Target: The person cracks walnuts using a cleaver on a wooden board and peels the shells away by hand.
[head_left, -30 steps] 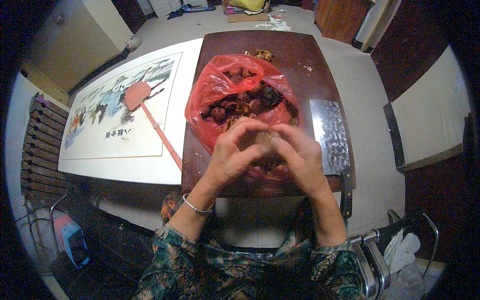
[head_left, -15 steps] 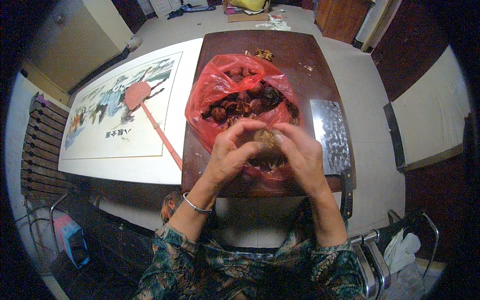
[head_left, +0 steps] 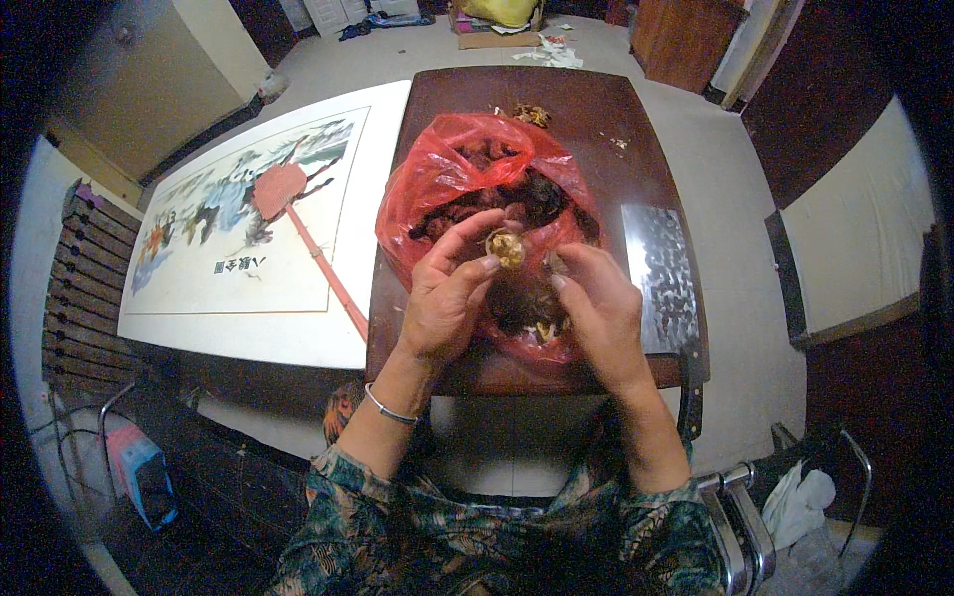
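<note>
Head view, left hand (head_left: 443,303) pinching yellowish piece (head_left: 510,249), right hand (head_left: 602,306) brownish bit (head_left: 555,263), overlapping red bag (head_left: 422,187), cleaver (head_left: 658,273) alongside

Two adjoining tops carry the objects I view remotely: a dark reddish-brown table (head_left: 586,94) and, to its left, a white table (head_left: 229,336). On the brown top, a red plastic bag (head_left: 427,179) lies open in the middle; beyond it rests a small heap of brown scraps (head_left: 534,115), with pale crumbs (head_left: 620,144) to the right. Along the right side I note a cleaver (head_left: 658,278), its black handle reaching past the near edge. The white top bears a coloured picture (head_left: 189,288); a pinkish-red fly swatter (head_left: 281,191) lies aslant over it.
</note>
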Demonstrator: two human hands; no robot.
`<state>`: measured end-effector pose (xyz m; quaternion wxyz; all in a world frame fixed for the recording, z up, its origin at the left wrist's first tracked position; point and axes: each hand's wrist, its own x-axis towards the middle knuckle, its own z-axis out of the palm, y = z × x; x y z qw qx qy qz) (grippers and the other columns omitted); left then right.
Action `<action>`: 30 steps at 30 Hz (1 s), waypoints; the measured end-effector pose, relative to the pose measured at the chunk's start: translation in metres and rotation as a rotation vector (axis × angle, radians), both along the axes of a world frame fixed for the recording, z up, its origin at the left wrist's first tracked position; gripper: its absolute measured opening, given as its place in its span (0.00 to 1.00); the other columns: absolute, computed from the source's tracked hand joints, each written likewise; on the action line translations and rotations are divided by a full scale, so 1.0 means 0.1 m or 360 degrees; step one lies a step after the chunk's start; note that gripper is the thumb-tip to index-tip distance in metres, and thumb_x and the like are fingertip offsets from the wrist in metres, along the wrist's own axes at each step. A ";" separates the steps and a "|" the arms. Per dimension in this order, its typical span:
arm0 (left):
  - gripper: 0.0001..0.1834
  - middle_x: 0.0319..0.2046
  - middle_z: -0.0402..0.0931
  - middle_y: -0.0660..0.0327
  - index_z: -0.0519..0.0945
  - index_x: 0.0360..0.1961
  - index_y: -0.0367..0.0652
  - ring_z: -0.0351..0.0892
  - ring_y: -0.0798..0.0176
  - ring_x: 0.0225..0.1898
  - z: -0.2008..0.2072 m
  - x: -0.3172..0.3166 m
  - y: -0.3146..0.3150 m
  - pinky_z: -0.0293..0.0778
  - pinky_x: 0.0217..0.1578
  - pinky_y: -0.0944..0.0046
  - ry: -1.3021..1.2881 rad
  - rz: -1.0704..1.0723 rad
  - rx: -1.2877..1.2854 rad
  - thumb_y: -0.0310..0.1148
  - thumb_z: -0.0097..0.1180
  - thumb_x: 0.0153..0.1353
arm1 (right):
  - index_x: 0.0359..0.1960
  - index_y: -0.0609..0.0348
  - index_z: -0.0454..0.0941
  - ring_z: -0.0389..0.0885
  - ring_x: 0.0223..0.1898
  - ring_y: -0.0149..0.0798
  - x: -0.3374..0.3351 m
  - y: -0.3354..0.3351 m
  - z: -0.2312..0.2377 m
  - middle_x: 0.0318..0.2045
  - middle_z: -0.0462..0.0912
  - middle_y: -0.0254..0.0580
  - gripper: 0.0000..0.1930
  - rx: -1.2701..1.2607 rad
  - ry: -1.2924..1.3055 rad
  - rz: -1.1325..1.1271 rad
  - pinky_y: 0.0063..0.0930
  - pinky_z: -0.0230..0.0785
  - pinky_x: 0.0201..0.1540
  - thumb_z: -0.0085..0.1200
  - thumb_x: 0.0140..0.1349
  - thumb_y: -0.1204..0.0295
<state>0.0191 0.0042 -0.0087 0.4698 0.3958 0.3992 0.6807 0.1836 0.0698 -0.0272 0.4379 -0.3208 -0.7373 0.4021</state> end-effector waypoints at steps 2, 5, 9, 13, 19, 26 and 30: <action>0.22 0.51 0.70 0.53 0.64 0.56 0.33 0.74 0.60 0.50 -0.05 0.04 0.03 0.69 0.54 0.64 -0.0077 -0.0039 0.0021 0.19 0.44 0.58 | 0.44 0.63 0.75 0.79 0.41 0.39 0.02 0.00 -0.02 0.39 0.80 0.47 0.13 -0.0172 0.0077 -0.0060 0.28 0.69 0.44 0.53 0.57 0.74; 0.23 0.51 0.70 0.53 0.64 0.57 0.33 0.74 0.61 0.49 -0.04 0.00 0.01 0.69 0.53 0.65 -0.0307 -0.0104 -0.0023 0.20 0.45 0.58 | 0.45 0.63 0.75 0.79 0.39 0.34 0.01 -0.02 0.10 0.39 0.80 0.44 0.13 -0.0324 0.0131 -0.0043 0.25 0.70 0.43 0.53 0.58 0.75; 0.22 0.49 0.72 0.55 0.65 0.56 0.34 0.74 0.63 0.49 -0.07 -0.04 0.00 0.70 0.51 0.66 -0.0318 -0.0152 -0.0131 0.20 0.46 0.58 | 0.49 0.64 0.72 0.78 0.40 0.33 -0.02 -0.05 0.22 0.42 0.78 0.44 0.14 -0.0813 0.0545 0.0058 0.24 0.76 0.36 0.47 0.62 0.75; 0.23 0.48 0.73 0.57 0.68 0.55 0.35 0.73 0.66 0.48 -0.02 0.01 -0.02 0.69 0.51 0.67 -0.0059 -0.0136 -0.0156 0.20 0.49 0.56 | 0.48 0.66 0.70 0.78 0.42 0.34 0.00 -0.06 0.29 0.46 0.74 0.47 0.15 -0.1027 0.0761 0.0294 0.25 0.77 0.31 0.46 0.63 0.69; 0.24 0.50 0.70 0.56 0.71 0.53 0.36 0.67 0.61 0.54 -0.03 0.05 -0.02 0.61 0.56 0.64 0.0879 -0.0037 0.0146 0.22 0.53 0.52 | 0.41 0.62 0.73 0.74 0.39 0.43 -0.01 -0.05 0.10 0.36 0.74 0.45 0.20 0.0036 -0.0120 0.0089 0.32 0.67 0.43 0.63 0.50 0.65; 0.24 0.48 0.70 0.55 0.72 0.51 0.35 0.67 0.57 0.54 -0.07 0.06 -0.01 0.59 0.56 0.61 0.1130 -0.0031 0.0278 0.22 0.53 0.49 | 0.38 0.63 0.73 0.76 0.34 0.47 0.02 -0.02 0.10 0.33 0.75 0.48 0.14 0.0290 -0.0193 0.0101 0.35 0.70 0.38 0.60 0.52 0.70; 0.23 0.45 0.71 0.54 0.73 0.49 0.34 0.68 0.57 0.52 -0.06 0.12 -0.05 0.61 0.55 0.62 0.1142 0.0050 0.0221 0.21 0.51 0.48 | 0.37 0.63 0.73 0.76 0.32 0.50 -0.01 -0.05 0.08 0.32 0.74 0.50 0.12 0.0569 -0.0233 0.0038 0.38 0.70 0.36 0.57 0.52 0.73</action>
